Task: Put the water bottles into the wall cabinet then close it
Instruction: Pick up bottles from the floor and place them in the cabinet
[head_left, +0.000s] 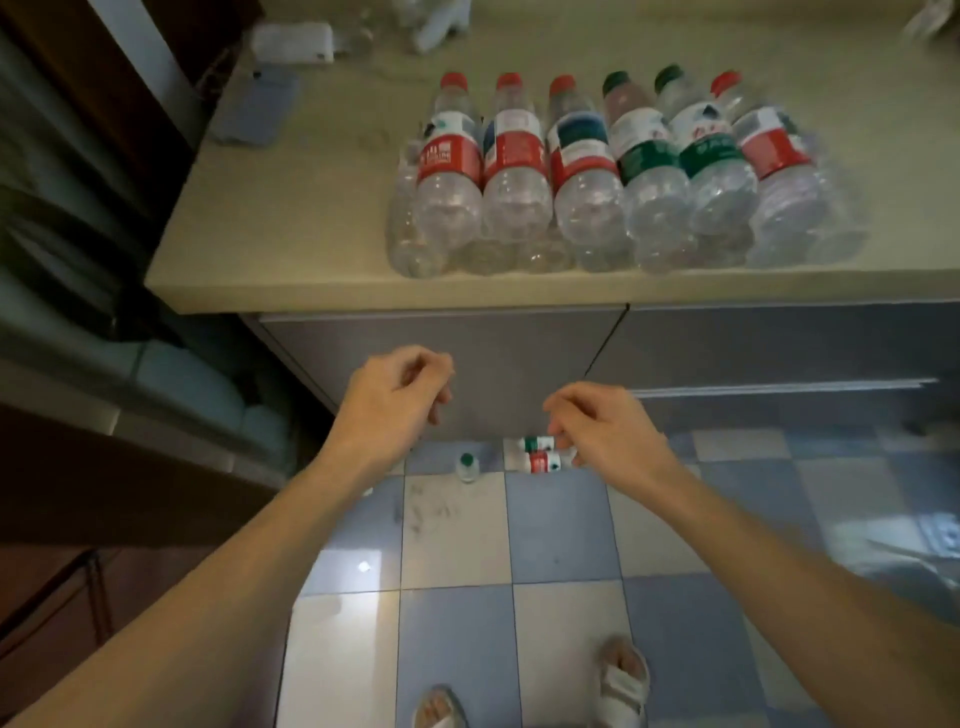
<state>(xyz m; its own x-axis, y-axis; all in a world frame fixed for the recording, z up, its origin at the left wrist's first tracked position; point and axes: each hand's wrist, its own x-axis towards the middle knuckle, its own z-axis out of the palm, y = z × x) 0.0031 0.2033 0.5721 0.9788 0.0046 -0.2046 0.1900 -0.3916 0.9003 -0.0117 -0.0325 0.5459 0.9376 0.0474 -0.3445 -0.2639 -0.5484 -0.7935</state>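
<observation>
At nine o'clock the view takes in dark furniture (78, 249) running down the left edge. Toward eleven o'clock, on the far left part of the beige countertop (291, 228), lie a bluish phone (257, 106) and, beyond it, a white box-like item (293, 42) that is too blurred to identify.

The left hand (392, 397) hangs in front of the grey base cabinet door (519, 353), just left of centre, its fingers curled loosely inward and holding nothing. On the chequered floor tiles (452, 540) below it, a small green-capped bottle (467, 465) stands upright close to the cabinet foot.

At twelve to one o'clock the water bottles (587, 171) lie on the countertop in a tight row, side by side and touching, caps pointing away from the person. From the left there are three with red caps and red labels, then two with green caps and green labels, then another red one at the right end. More clear bottles show beneath and beside them.

The right hand (605, 426) hovers just right of centre, fingers bent in a loose curl, empty. Right behind its fingertips two more bottles (537, 454) lie on the floor, one green-labelled, one red-labelled, partly hidden by the hand.

At six o'clock, two feet in pale sandals (623, 675) stand on the tiles.
</observation>
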